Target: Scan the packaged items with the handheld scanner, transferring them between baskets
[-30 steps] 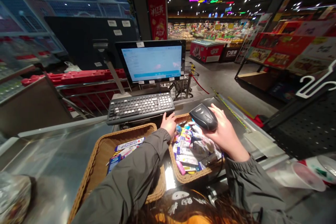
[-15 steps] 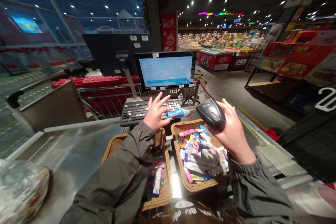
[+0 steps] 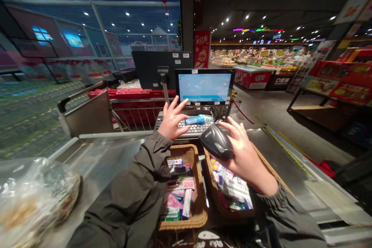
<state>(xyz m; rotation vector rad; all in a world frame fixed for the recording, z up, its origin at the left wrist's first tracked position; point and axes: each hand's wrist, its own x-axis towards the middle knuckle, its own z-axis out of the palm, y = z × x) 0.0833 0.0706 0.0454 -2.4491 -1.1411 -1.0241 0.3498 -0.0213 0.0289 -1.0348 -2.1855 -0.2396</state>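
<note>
My left hand [image 3: 171,120] pinches a small blue and white tube [image 3: 199,119] and holds it up in front of the keyboard [image 3: 194,128], its other fingers spread. My right hand [image 3: 242,153] grips a black handheld barcode scanner [image 3: 216,141], just right of and below the tube. Both hands hover over two wicker baskets: the left basket [image 3: 192,217] and the right basket [image 3: 221,205] each hold several small colourful packets. A lit monitor [image 3: 204,86] stands behind the keyboard.
A steel checkout counter [image 3: 99,155] spreads to the left, with a clear plastic bag of goods [image 3: 31,197] at its near left. Red shopping baskets [image 3: 130,97] and metal rails stand behind. A store aisle and display shelves [image 3: 334,81] lie to the right.
My left hand lifted the tube out of the right basket and raised it. The scanner in my right hand came down and left toward it. My view swung left.
</note>
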